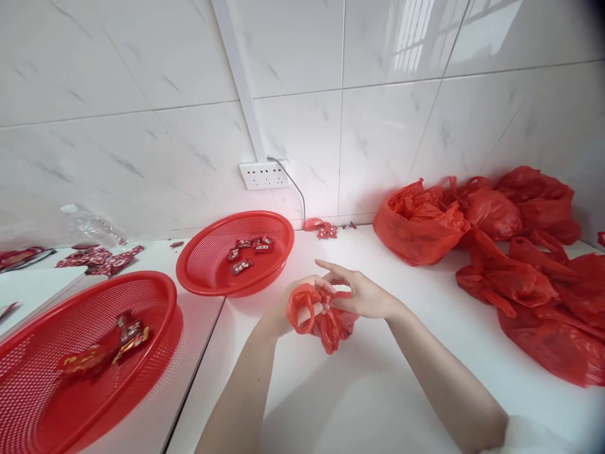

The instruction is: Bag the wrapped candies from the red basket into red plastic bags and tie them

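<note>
In the head view, the person is holding a small red plastic bag (333,328) above the white tabletop (373,391), with both hands closing in on it together. The left hand (305,291) is reaching through or behind a loop of the bag, its fingers partly hidden by the red film. The right hand (363,294) is pinching the gathered part of the bag between thumb and fingers, while its index finger is pointing out over the left hand. Beyond the hands and to their left, a round red basket (258,277) is holding a few dark red packets (242,267); farther left and nearer the person, a larger red basket (155,353) is holding more wrapped pieces (131,334). Loose red packets (101,258) are lying behind that larger basket. To the right of the hands, several filled red bags (558,328) are sitting in a heap, and an open red bag (416,233) is resting near the tiled wall (378,139).
</note>
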A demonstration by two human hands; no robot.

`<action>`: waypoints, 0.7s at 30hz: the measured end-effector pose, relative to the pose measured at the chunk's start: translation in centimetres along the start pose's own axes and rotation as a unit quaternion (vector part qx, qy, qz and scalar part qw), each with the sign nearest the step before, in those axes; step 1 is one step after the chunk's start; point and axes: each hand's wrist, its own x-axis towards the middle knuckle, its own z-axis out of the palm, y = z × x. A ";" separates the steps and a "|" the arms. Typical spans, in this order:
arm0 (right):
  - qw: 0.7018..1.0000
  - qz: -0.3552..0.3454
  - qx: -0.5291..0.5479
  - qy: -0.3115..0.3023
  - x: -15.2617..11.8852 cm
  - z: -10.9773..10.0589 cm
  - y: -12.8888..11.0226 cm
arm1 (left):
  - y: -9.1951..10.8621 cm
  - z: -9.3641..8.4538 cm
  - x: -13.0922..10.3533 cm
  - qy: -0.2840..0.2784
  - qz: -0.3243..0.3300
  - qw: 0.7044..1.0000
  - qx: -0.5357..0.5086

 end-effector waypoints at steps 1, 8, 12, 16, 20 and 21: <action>1.000 0.004 0.000 0.013 0.1 0.1 0.1 | 0.0 0.0 0.0 0.005 0.004 1.000 0.008; 0.998 0.060 0.022 0.012 0.4 0.1 1.2 | 0.0 -0.4 0.1 0.001 0.014 0.999 0.048; 0.998 0.056 -0.018 0.036 0.9 0.9 1.7 | -0.2 -0.3 0.3 0.120 0.082 0.959 0.245; 0.998 0.048 -0.012 -0.026 1.3 1.5 1.2 | -0.7 0.7 0.6 0.194 0.140 0.904 0.353; 0.989 0.056 -0.135 -0.039 -2.4 -3.6 0.3 | -0.8 0.8 0.5 0.165 0.152 0.913 0.340; 0.981 0.043 -0.186 0.023 -4.0 -5.9 0.3 | -0.8 0.7 0.4 0.166 0.149 0.919 0.325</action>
